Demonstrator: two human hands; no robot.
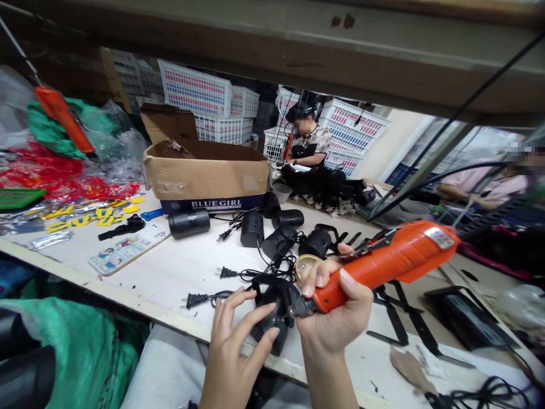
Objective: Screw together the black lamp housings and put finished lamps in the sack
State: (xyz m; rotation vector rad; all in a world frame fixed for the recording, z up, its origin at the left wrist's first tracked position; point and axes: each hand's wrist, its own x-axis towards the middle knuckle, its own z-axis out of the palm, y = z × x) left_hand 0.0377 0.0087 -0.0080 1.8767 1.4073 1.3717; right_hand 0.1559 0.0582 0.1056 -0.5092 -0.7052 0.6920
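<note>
My right hand (336, 309) grips an orange electric screwdriver (387, 261), its tip pressed into a black plastic device (275, 309) at the front edge of the white table (170, 272). My left hand (236, 341) holds that black device from the left, fingers spread around its body. A small round tin (307, 263) sits just behind my right fingers. Black power cords with plugs (200, 298) trail left from the device.
Several more black devices (276, 233) lie mid-table behind an open "BLUE GIRL" cardboard box (208, 173). Red and yellow parts (63, 182) and a second orange tool (63, 116) sit left. A black tray (464, 318) lies right. Other people work at the far side.
</note>
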